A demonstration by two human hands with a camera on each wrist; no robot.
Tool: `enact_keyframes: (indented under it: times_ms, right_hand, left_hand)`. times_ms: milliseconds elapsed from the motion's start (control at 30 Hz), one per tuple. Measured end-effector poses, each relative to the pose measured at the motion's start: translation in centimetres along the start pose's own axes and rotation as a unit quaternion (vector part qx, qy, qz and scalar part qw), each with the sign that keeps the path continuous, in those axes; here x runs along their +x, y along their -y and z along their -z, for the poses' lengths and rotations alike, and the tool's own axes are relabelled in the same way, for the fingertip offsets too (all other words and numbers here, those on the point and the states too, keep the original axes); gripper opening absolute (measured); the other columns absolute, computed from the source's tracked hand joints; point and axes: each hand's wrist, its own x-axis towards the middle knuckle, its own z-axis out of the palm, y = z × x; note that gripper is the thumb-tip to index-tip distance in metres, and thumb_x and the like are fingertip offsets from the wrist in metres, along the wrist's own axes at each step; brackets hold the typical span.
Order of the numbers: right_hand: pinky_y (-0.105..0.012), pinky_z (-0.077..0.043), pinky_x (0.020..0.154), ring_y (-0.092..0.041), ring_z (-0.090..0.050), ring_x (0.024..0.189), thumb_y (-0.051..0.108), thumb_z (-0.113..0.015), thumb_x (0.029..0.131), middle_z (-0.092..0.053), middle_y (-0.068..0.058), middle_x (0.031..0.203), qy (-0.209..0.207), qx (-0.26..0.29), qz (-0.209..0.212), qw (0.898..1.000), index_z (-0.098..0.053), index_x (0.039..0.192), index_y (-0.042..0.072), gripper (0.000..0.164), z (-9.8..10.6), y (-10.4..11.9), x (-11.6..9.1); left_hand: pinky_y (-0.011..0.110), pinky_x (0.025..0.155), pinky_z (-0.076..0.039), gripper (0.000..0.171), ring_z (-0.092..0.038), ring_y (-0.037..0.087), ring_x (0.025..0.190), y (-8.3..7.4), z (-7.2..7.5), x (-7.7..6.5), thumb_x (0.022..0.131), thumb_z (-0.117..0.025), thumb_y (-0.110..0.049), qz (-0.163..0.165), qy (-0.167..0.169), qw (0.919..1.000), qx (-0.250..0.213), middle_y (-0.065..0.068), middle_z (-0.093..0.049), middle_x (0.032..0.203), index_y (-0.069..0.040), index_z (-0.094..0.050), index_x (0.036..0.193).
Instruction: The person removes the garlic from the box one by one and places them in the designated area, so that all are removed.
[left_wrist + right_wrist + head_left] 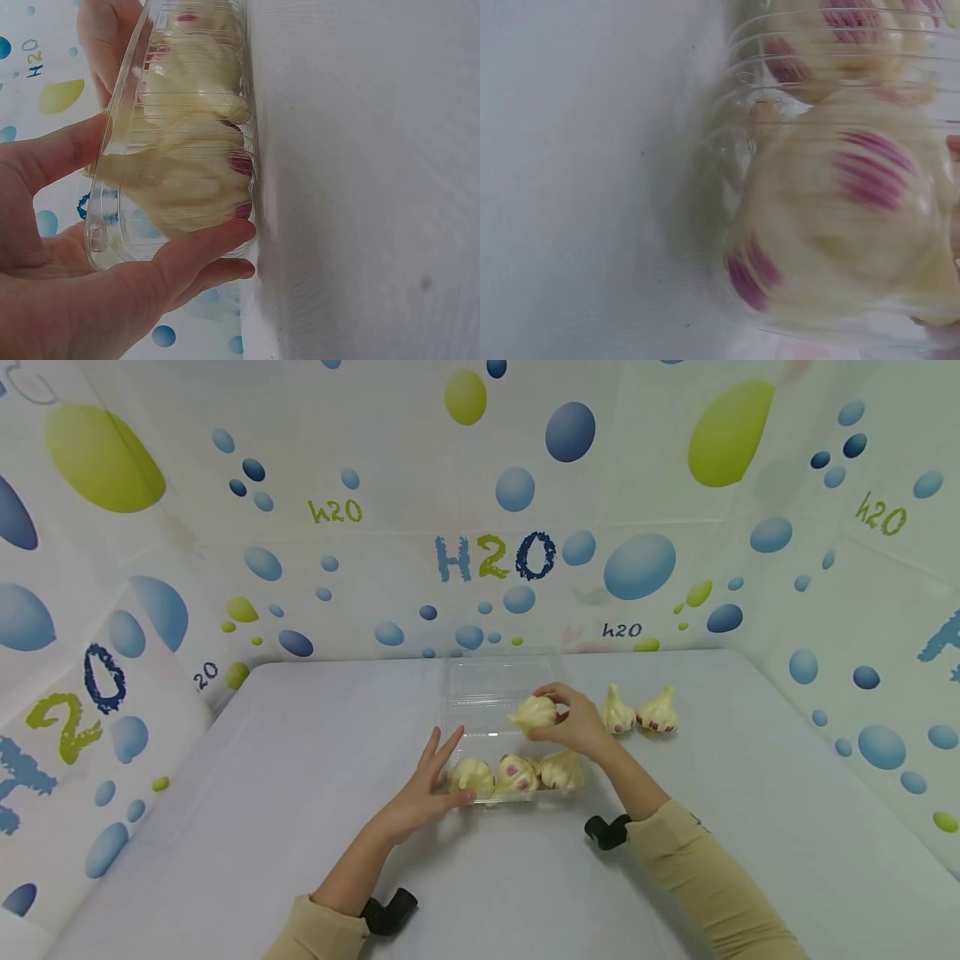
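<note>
My right hand [573, 717] grips a garlic bulb [534, 716] between thumb and fingers, above the middle of a clear plastic clamshell container [517, 797]. In the container's front part a left garlic bulb [472, 777], a middle one [517, 772] and a right one [562, 770] sit in a row. My left hand [420, 797] holds the container's front left corner, with the thumb along the front wall and two fingers raised at the left side. In the left wrist view, the fingers [202, 251] press the ribbed wall beside a bulb [187, 176].
Right of the container, on the white table [315, 760], lie a garlic bulb [617, 710] and another one [658, 712] close beside it. The container's open lid [501, 675] leans back toward the patterned backdrop [405, 593]. Each wrist carries a black camera [390, 912].
</note>
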Motion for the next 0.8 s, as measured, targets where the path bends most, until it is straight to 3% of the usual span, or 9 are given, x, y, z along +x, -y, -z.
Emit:
enact_keyframes:
  times_ms: [167, 433, 800]
  right_hand:
    - [-0.026, -0.048, 0.065, -0.021, -0.056, 0.073, 0.007, -0.08, 0.067, -0.054, -0.02, 0.116, -0.011, 0.029, 0.009, 0.999, -0.054, 0.119, 0.005, 0.057, 0.5, 0.3, -0.2]
    - [-0.028, -0.048, 0.064, -0.021, -0.055, 0.072, 0.01, -0.079, 0.069, -0.054, -0.017, 0.117, -0.016, 0.066, -0.01, 0.998, -0.053, 0.121, 0.007, 0.059, 1.5, 0.3, -0.6]
    - [-0.027, -0.046, 0.066, -0.022, -0.052, 0.075, 0.012, -0.077, 0.073, -0.051, -0.015, 0.124, -0.044, 0.072, -0.017, 0.996, -0.051, 0.126, 0.008, 0.06, 3.1, 0.2, -1.4]
  left_hand:
    - [0.058, 0.103, -0.018, 0.088, 0.0, 0.039, 0.136, 0.1, 0.0, 0.0, 0.08, -0.07, -0.013, 0.0, 0.002, 1.0, 0.001, 0.007, 0.016, 0.151, -0.032, -0.016, 0.147]
    - [0.057, 0.103, -0.018, 0.088, -0.004, 0.04, 0.136, 0.1, 0.1, 0.1, 0.079, -0.07, -0.014, -0.005, 0.002, 1.0, -0.003, 0.008, 0.015, 0.151, -0.03, -0.017, 0.147]
    - [0.057, 0.103, -0.019, 0.088, -0.008, 0.043, 0.134, -0.1, 0.0, -0.1, 0.079, -0.071, -0.013, -0.006, 0.0, 1.0, -0.004, 0.009, 0.015, 0.151, -0.03, -0.017, 0.147]
